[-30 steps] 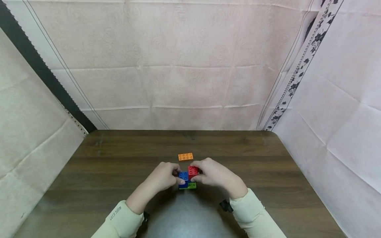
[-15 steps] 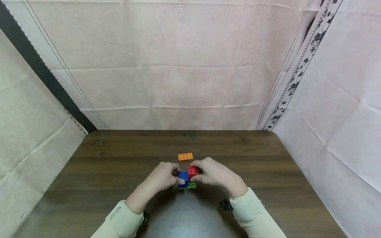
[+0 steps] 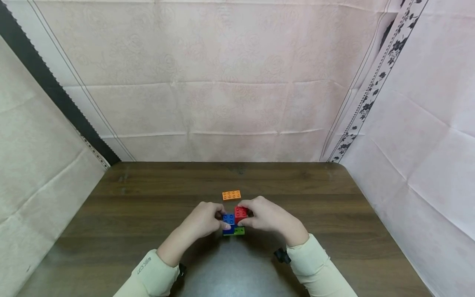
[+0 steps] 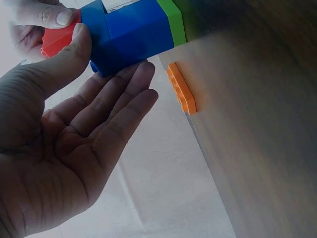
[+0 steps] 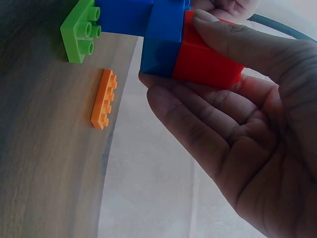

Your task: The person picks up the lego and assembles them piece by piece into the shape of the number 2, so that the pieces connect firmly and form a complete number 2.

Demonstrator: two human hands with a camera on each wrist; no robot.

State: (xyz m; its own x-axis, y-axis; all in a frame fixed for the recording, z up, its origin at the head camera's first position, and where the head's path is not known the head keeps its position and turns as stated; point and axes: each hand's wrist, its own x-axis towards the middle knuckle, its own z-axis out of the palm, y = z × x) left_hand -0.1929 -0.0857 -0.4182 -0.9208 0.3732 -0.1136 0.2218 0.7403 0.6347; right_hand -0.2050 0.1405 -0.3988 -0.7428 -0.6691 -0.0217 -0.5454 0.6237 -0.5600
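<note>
A small tower of toy building bricks stands at the middle of the table. At its foot is a green studded plate (image 3: 239, 231), with a blue brick (image 4: 138, 32) upright on it. Another blue brick (image 5: 163, 42) sits above that one, and a red brick (image 5: 205, 62) tops it on the right side. My left hand (image 3: 202, 218) pinches the blue bricks from the left, thumb on the near side and fingers on the far side. From the right, my right hand (image 3: 265, 216) grips the red brick between thumb and fingers, its fingertips reaching the upper blue brick.
An orange studded plate (image 3: 231, 195) lies flat on the table just beyond the tower. The brown wooden table (image 3: 156, 181) ends at a straight back edge. Pale patterned cloth (image 3: 222, 82) hangs behind it and along both sides.
</note>
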